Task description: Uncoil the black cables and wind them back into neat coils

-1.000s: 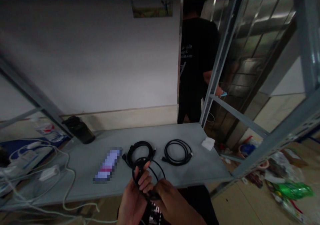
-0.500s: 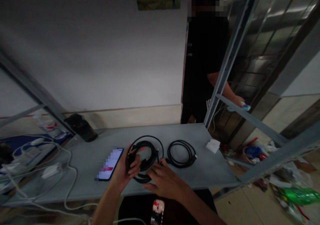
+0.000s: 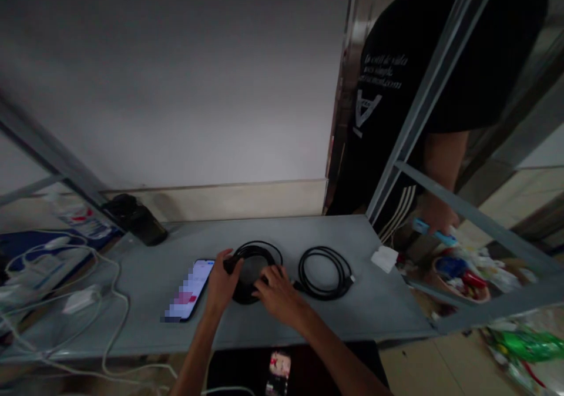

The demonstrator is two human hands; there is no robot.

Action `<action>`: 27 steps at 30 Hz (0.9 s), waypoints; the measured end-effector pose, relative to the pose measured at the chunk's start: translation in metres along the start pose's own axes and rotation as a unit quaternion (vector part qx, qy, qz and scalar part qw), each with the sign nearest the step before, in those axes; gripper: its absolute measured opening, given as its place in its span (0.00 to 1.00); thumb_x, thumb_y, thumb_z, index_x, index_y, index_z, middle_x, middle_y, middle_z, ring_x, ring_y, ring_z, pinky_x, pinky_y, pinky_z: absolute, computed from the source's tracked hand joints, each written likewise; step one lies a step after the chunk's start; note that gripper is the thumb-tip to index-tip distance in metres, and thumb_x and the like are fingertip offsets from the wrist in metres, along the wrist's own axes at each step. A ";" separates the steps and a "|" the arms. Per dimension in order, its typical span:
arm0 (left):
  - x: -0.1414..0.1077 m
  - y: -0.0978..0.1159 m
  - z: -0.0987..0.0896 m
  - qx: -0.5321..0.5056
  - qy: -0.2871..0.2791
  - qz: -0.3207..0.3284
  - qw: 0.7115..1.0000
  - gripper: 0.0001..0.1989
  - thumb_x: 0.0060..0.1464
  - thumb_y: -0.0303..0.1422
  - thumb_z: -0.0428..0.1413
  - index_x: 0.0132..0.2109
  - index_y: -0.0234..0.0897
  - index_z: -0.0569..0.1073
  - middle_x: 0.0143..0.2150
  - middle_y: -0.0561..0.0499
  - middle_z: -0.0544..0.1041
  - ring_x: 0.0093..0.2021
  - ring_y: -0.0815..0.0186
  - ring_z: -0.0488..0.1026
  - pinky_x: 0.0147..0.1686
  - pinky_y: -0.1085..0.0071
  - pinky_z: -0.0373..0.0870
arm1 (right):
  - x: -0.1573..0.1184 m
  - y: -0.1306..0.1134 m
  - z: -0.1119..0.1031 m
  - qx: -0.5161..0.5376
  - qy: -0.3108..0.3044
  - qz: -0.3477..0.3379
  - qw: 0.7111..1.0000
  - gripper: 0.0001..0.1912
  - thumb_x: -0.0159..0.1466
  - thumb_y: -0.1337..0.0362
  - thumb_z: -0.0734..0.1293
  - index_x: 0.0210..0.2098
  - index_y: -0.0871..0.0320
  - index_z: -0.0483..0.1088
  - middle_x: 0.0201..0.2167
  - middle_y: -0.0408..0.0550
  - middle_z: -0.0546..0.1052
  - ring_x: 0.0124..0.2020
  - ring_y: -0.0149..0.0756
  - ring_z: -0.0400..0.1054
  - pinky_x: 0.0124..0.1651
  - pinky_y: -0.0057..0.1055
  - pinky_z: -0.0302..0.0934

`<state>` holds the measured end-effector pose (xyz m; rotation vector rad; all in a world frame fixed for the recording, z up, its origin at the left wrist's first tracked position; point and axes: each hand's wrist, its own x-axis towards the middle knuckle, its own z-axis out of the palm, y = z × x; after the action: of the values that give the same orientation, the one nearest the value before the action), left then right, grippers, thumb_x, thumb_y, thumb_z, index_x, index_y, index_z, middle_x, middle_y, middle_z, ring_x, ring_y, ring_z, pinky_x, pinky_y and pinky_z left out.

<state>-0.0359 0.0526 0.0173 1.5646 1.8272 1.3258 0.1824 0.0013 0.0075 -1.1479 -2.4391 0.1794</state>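
Note:
A coiled black cable (image 3: 247, 296) rests on the grey tabletop between my hands. My left hand (image 3: 224, 281) grips the coil's left side, thumb and fingers closed round it near a thicker dark part. On the right side of the same coil, my right hand (image 3: 278, 291) has bent fingers closed on the loops; its fingertips are partly hidden. To the right lies a second coil of black cable (image 3: 325, 296), its plug end pointing right. A phone with a lit screen (image 3: 194, 287) lies just left of my left hand.
A dark bottle (image 3: 143, 222) leans at the back left. White cables (image 3: 117, 319) and a white adapter (image 3: 81, 299) cover the left end. Crumpled white paper (image 3: 385, 259) sits at the right edge. Metal frame posts (image 3: 396, 149) flank the table. A person in black (image 3: 405, 102) stands beyond the right post.
The coil has come down flatter onto the table, with both hands lower round it and its loose loop drawn in. The other person has come closer on the right. My view has tilted down.

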 end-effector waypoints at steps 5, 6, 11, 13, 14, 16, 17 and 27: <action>-0.006 -0.026 0.007 0.065 0.003 0.092 0.994 0.26 0.57 0.46 0.60 0.59 0.38 0.75 0.58 0.36 0.81 0.61 0.41 0.78 0.67 0.37 0.71 | -0.002 0.001 0.008 0.024 0.005 -0.007 1.000 0.21 0.76 0.49 0.74 0.58 0.57 0.72 0.57 0.54 0.76 0.60 0.51 0.70 0.67 0.54 0.64; -0.008 -0.029 0.008 0.065 0.002 0.096 0.993 0.26 0.58 0.44 0.59 0.60 0.38 0.75 0.59 0.36 0.80 0.62 0.42 0.77 0.67 0.37 0.72 | -0.002 0.002 0.010 0.028 0.004 -0.007 1.000 0.23 0.75 0.49 0.74 0.59 0.58 0.71 0.57 0.54 0.77 0.60 0.51 0.70 0.68 0.54 0.64; -0.017 -0.030 0.010 0.070 0.005 0.116 0.991 0.21 0.63 0.38 0.55 0.60 0.39 0.75 0.57 0.38 0.79 0.62 0.45 0.77 0.67 0.40 0.73 | -0.005 0.005 0.014 0.039 0.005 -0.015 0.999 0.30 0.72 0.42 0.75 0.60 0.59 0.71 0.56 0.54 0.78 0.59 0.52 0.70 0.68 0.55 0.64; -0.021 -0.027 0.011 0.073 0.007 0.125 0.989 0.19 0.64 0.37 0.54 0.59 0.40 0.76 0.58 0.39 0.80 0.62 0.46 0.76 0.68 0.40 0.71 | -0.007 0.005 0.013 0.043 0.006 -0.023 0.999 0.35 0.70 0.36 0.74 0.60 0.59 0.72 0.55 0.54 0.78 0.59 0.52 0.70 0.68 0.56 0.63; -0.023 -0.025 0.011 0.078 0.010 0.129 0.989 0.19 0.64 0.36 0.54 0.59 0.40 0.76 0.58 0.40 0.80 0.63 0.45 0.76 0.69 0.39 0.70 | -0.009 0.005 0.013 0.043 0.007 -0.021 0.999 0.35 0.70 0.35 0.74 0.59 0.59 0.73 0.55 0.54 0.78 0.59 0.52 0.70 0.68 0.56 0.63; -0.027 -0.023 0.012 0.083 0.015 0.134 0.987 0.19 0.65 0.37 0.54 0.59 0.41 0.76 0.60 0.40 0.80 0.64 0.45 0.76 0.70 0.39 0.69 | -0.010 0.005 0.012 0.037 0.013 -0.007 0.999 0.33 0.71 0.36 0.73 0.56 0.59 0.74 0.54 0.54 0.77 0.58 0.52 0.70 0.67 0.55 0.64; -0.028 -0.022 0.012 0.080 0.015 0.134 0.988 0.19 0.65 0.37 0.54 0.60 0.41 0.76 0.60 0.40 0.80 0.64 0.45 0.76 0.70 0.39 0.70 | -0.011 0.005 0.012 0.034 0.019 0.002 0.999 0.32 0.71 0.37 0.74 0.56 0.59 0.74 0.54 0.54 0.77 0.58 0.51 0.70 0.67 0.55 0.65; -0.032 -0.023 0.003 0.051 0.023 0.127 0.990 0.19 0.67 0.44 0.56 0.57 0.39 0.78 0.58 0.39 0.82 0.61 0.46 0.78 0.67 0.43 0.72 | -0.074 -0.029 0.003 0.065 0.151 0.039 0.986 0.22 0.73 0.63 0.75 0.63 0.56 0.69 0.59 0.58 0.75 0.59 0.53 0.71 0.61 0.54 0.71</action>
<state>-0.0360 0.0268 -0.0118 1.8884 1.7943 1.4064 0.2024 -0.0733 -0.0111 -1.1250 -2.0884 0.1731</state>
